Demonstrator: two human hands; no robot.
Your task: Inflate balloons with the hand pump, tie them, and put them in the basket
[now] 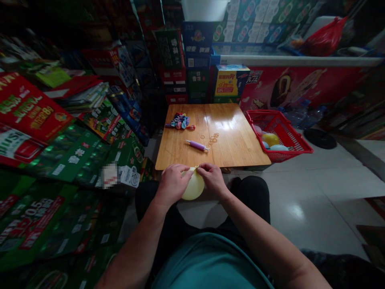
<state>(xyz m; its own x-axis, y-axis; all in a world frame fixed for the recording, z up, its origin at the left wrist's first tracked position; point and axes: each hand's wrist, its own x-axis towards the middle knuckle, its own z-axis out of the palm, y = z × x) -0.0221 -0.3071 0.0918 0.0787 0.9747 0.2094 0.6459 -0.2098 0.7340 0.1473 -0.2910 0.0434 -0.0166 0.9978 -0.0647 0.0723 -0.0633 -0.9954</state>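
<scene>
A pale yellow inflated balloon (193,188) hangs between my hands, just off the near edge of the wooden table (180,154). My left hand (173,181) is closed on its upper left side near the neck. The fingertips of my right hand (212,176) pinch the balloon's neck, where a small ring-shaped mouth shows. A purple balloon pump (197,145) lies on the table ahead of my hands. Several loose rubber bands (214,138) are scattered right of the pump. Farther back is a bunch of uninflated balloons (181,121) in mixed colours.
At the table's right a red plastic basket (293,136) holds several inflated balloons (270,139). Stacked green drink cartons (75,154) crowd the left side. Boxes (230,82) and a freezer with a red front (300,84) stand behind the table. Plastic bottles (303,112) are beyond the basket.
</scene>
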